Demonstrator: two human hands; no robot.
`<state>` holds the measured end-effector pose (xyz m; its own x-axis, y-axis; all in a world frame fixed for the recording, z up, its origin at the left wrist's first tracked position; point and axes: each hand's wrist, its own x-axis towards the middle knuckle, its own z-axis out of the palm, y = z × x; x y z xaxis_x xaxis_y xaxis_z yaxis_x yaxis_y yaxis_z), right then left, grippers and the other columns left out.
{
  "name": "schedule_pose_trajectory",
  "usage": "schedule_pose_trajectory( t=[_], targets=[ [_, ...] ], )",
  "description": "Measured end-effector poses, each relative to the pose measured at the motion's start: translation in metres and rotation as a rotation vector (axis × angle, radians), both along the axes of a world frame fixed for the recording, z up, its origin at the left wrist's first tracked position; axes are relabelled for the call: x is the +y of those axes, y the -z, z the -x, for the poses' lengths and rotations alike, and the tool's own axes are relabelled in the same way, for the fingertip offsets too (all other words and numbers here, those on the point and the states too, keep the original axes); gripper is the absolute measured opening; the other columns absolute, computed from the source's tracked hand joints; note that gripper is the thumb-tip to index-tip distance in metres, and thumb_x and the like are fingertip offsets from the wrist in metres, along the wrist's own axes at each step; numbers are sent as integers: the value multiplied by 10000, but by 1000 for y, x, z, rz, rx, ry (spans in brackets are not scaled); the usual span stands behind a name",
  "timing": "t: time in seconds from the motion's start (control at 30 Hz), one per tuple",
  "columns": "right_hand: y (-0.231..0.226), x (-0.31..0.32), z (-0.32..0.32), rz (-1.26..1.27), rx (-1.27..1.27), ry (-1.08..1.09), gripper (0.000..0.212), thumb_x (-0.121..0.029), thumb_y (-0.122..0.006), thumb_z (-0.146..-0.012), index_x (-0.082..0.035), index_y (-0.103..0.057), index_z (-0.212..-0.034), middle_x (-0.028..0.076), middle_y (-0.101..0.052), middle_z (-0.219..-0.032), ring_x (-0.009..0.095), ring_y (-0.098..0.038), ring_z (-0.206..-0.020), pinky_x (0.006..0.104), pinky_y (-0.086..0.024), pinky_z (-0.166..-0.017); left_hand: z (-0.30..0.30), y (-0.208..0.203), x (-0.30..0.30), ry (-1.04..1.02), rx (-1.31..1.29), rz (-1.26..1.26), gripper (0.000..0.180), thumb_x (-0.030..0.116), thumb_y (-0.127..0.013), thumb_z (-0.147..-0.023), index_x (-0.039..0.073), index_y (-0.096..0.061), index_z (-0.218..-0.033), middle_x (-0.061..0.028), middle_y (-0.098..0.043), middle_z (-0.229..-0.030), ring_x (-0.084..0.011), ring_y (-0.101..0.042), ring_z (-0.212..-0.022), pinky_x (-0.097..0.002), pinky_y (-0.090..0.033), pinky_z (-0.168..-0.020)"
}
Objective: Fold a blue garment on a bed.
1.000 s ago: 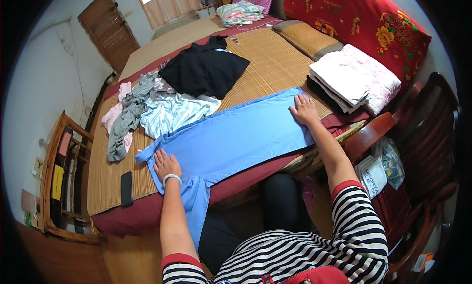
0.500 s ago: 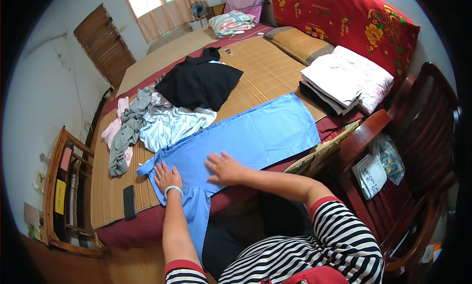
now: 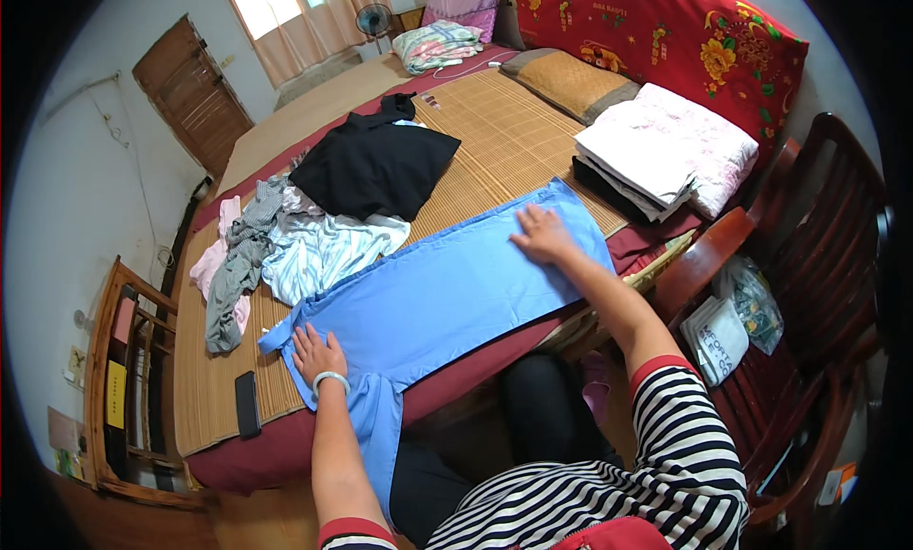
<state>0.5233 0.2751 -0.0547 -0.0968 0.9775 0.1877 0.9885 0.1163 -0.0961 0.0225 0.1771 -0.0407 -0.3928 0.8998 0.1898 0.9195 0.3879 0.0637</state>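
A light blue shirt [image 3: 428, 298] lies folded lengthwise along the near edge of the bed, with one sleeve [image 3: 378, 422] hanging off the side toward me. My left hand [image 3: 320, 357], a pale bangle on its wrist, rests flat with spread fingers near the collar end at the left. Flat on the cloth near the shirt's far right end lies my right hand [image 3: 542, 234], its fingers stretched out. Neither hand grips anything.
Beyond the shirt lie a black garment [image 3: 376, 165], a striped white-and-blue one [image 3: 328, 255] and a grey one [image 3: 240, 265]. A phone [image 3: 247, 404] lies at the left. Folded clothes [image 3: 632, 150] are stacked at the right, by a wooden chair [image 3: 761, 388].
My right hand has slid from the middle of the shirt to its far right end, the arm reaching out. My left hand has stayed at the collar end. The view has shifted slightly.
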Motion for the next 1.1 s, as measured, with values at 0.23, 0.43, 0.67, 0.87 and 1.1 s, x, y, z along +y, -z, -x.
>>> schedule_pose_trajectory(
  t=[0.23,0.43,0.67,0.87,1.1],
  targets=[
    [-1,20,-68,14,-3,188,745,-576,-405,-966,-77,-361,-1517,167,-289,-1597,281,-251,-1490,455,-156,-1218,1,5,-2,7,1,8,646,436,-381,-1008,95,-296,-1549,-121,-219,-1634,-256,-172,-1516,-453,-123,-1216],
    [-8,22,-19,93,-101,351,752,-547,-411,-975,-43,-320,-1526,167,-268,-1606,282,-229,-1499,569,-145,-1194,-3,2,-2,-3,13,19,641,433,-384,-1006,96,-304,-1546,-119,-224,-1633,-259,-180,-1514,-452,-138,-1214],
    [-12,-57,176,70,234,-412,659,-508,-545,-922,-68,-485,-1409,186,-443,-1475,329,-361,-1418,629,-222,-1136,5,8,1,-9,21,-32,645,444,-409,-998,93,-338,-1534,-112,-257,-1623,-245,-202,-1507,-440,-141,-1212],
    [2,-102,231,-79,241,-639,691,-542,-489,-948,-77,-449,-1458,191,-407,-1516,320,-359,-1429,548,-213,-1170,-3,5,5,9,17,-23,642,438,-410,-1000,91,-333,-1535,-108,-256,-1624,-246,-199,-1508,-445,-151,-1209],
    [-3,-89,112,-46,177,-369,664,-526,-470,-963,-75,-458,-1451,194,-440,-1485,323,-396,-1395,493,-245,-1171,0,4,1,-1,27,-9,642,445,-398,-1006,100,-320,-1542,-101,-244,-1629,-243,-186,-1512,-442,-146,-1209]
  ],
)
